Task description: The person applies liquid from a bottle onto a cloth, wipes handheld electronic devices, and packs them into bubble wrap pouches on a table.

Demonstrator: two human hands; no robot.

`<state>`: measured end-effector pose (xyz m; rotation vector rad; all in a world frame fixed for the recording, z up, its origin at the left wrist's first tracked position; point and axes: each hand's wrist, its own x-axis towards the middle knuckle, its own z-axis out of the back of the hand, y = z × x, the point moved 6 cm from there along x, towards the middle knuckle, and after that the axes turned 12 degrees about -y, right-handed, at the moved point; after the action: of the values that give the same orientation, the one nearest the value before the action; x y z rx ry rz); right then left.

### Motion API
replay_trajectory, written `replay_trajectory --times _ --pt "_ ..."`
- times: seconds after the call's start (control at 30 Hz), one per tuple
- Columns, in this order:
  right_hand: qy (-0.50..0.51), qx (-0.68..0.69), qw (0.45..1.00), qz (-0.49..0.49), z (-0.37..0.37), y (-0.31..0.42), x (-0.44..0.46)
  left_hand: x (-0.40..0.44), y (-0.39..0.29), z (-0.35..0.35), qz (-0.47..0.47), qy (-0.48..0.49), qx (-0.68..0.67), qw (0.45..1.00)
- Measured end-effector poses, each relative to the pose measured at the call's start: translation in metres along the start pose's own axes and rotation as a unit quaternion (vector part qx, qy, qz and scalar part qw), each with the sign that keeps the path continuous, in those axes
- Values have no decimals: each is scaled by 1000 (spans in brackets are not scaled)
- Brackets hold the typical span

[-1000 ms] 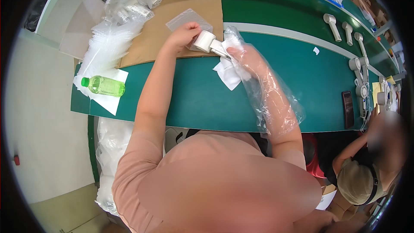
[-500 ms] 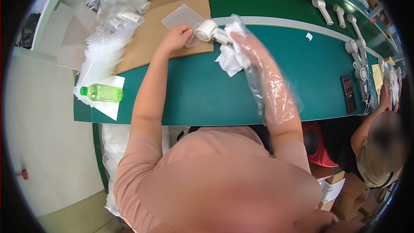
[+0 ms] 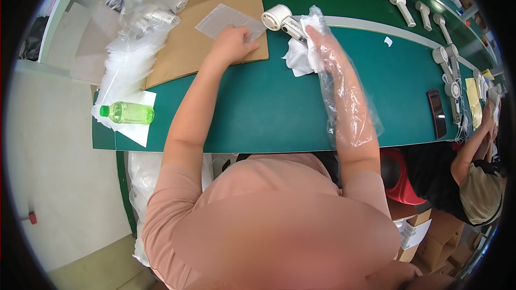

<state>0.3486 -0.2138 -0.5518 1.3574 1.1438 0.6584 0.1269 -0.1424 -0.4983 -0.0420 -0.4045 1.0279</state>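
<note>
My right hand [image 3: 321, 43] grips a white handheld fan [image 3: 277, 18] by its handle, with a white cloth [image 3: 299, 58] bunched around the grip and hanging below. A clear plastic bag [image 3: 352, 113] covers my right hand and forearm. To the left, my left hand [image 3: 232, 44] is over a clear plastic pouch [image 3: 215, 20] lying on the cardboard sheet [image 3: 185, 48]. Its thumb stands apart from its curled fingers, and I see nothing held in it. The fan's round head points towards my left hand without touching it.
A green bottle [image 3: 129, 113] lies at the left beside stacked clear bags [image 3: 126, 70] and wrapped items [image 3: 156, 8]. More handheld fans [image 3: 402, 9] rest at the right, near a phone [image 3: 437, 114]. A co-worker [image 3: 481, 193] sits at the far right.
My right hand has carried the fan and cloth to the right and slightly up. My left hand has shifted right, its thumb now spread. The pouch lies flatter. The co-worker's posture has changed.
</note>
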Motion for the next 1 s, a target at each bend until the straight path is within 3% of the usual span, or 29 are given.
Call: replay_trajectory --times 0.23,0.33,0.4,0.53,0.6,0.63,0.7,0.8,0.83,0.87,0.9,0.97,1.0 --pt "23 10 1000 -3 -1 0 -2 10 18 -20 -10 -27 15 999" --pt "24 17 1000 7 -5 9 -10 14 22 -25 18 42 -49 998" --pt "0 -8 1000 14 -8 17 -19 10 32 -31 165 108 -203 959" --pt "60 65 996 25 -29 21 -36 8 40 -34 183 111 -303 929" --pt "65 2 998 24 -32 12 -32 3 45 -40 274 127 -476 826" --pt "69 -61 995 26 -34 8 -30 3 54 -41 274 127 -475 826" --pt "59 -36 997 -30 -36 7 -34 3 69 -42 302 138 -531 779" --pt "64 -139 988 0 -35 10 -37 4 68 -35 324 88 -452 827" --pt "106 -93 990 -18 -41 3 -35 1 62 -33 318 95 -454 826" --pt "138 -47 989 -32 -42 -5 -32 6 53 -14 195 -1 -339 920" --pt "139 15 989 -39 -46 -20 -26 11 30 1 54 -98 -223 968" --pt "81 -144 986 -1 -40 -17 -24 7 -9 16 -81 -169 -96 978" --pt "65 -188 980 21 -36 -6 -30 5 -31 22 -94 -159 -73 980"
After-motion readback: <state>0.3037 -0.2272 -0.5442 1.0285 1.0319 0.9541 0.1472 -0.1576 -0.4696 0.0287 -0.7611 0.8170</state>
